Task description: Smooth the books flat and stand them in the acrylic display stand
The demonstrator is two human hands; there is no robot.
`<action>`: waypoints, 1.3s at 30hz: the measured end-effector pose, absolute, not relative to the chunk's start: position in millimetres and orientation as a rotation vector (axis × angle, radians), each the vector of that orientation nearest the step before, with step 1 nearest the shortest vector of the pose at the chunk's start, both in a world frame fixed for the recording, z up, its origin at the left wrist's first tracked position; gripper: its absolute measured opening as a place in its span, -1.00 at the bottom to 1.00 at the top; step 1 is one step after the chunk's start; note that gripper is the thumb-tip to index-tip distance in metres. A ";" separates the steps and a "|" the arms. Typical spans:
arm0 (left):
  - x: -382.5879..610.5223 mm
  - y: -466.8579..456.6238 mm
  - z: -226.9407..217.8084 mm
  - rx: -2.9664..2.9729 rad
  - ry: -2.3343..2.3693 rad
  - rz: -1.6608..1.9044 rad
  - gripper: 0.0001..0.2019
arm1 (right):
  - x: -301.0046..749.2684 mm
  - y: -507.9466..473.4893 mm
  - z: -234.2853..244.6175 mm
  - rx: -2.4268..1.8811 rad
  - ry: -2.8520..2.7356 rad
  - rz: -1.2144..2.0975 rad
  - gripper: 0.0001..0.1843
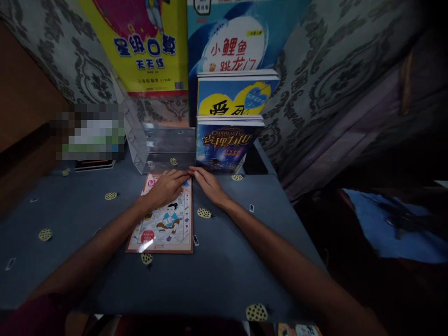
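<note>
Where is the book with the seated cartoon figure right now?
In the head view, the book lies on the table, left of centre, in front of the clear stand, with the left hand over its upper part.

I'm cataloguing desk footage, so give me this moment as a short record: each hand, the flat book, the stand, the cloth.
left hand: palm down over the flat book, far part
right hand: at the book's far right corner
flat book: cover up on the cloth, before the stand
stand: clear, tiered; yellow book back left, more books at right
cloth: grey-blue, pineapple print
</note>
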State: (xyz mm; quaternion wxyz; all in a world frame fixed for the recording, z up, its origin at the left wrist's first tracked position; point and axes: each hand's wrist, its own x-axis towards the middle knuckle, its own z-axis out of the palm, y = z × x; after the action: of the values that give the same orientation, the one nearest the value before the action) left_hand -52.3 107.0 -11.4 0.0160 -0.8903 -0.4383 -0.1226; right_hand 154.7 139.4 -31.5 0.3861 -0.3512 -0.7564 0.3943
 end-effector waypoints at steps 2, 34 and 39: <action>-53.7 107.0 -13.0 -2.762 -1.361 -0.381 -0.54 | 154.1 137.7 -31.0 -0.911 -1.956 0.967 -0.52; -47.9 -57.5 1.4 -3.069 -1.040 -0.434 -0.53 | 148.4 129.5 -40.0 -0.912 -2.285 0.604 -0.50; -46.3 -63.4 2.7 -3.086 -1.147 -0.440 -0.53 | 147.9 123.6 -42.2 -0.923 -2.382 0.477 -0.47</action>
State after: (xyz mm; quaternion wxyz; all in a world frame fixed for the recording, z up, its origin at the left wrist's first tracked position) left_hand -46.3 -63.4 2.7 -0.0901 -0.9253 -0.3439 -0.1318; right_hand 147.9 123.6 -42.2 0.2679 -0.3422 -0.8831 0.1768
